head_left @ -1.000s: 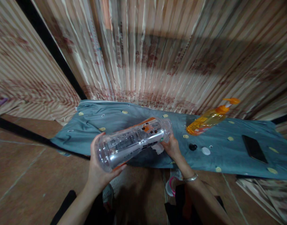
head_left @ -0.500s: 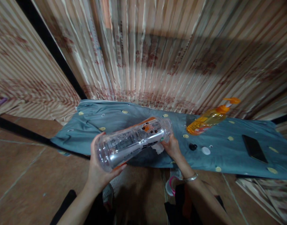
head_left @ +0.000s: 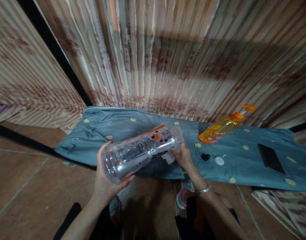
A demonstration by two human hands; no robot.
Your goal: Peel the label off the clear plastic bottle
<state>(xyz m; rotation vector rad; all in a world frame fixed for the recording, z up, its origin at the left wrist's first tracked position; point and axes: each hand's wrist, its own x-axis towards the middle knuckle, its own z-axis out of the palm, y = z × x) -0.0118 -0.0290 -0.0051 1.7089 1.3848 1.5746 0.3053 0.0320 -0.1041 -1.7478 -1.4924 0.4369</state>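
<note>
A large clear plastic bottle (head_left: 140,151) with an orange and white label lies tilted between my hands, above the cloth-covered surface. Its base rests in my left hand (head_left: 105,176), the thumb underneath and the fingers mostly hidden behind it. At the neck end, my right hand (head_left: 183,156) grips the bottle, with a piece of white tissue (head_left: 168,158) showing beside the fingers. Some of the right fingers are out of sight behind the bottle.
The blue-green cloth (head_left: 233,166) carries a yellow pump bottle (head_left: 219,130), a small black object (head_left: 205,156), a white round cap (head_left: 219,161) and a dark phone (head_left: 271,159). Striped curtains (head_left: 155,66) hang behind. Black poles (head_left: 55,50) stand at the left.
</note>
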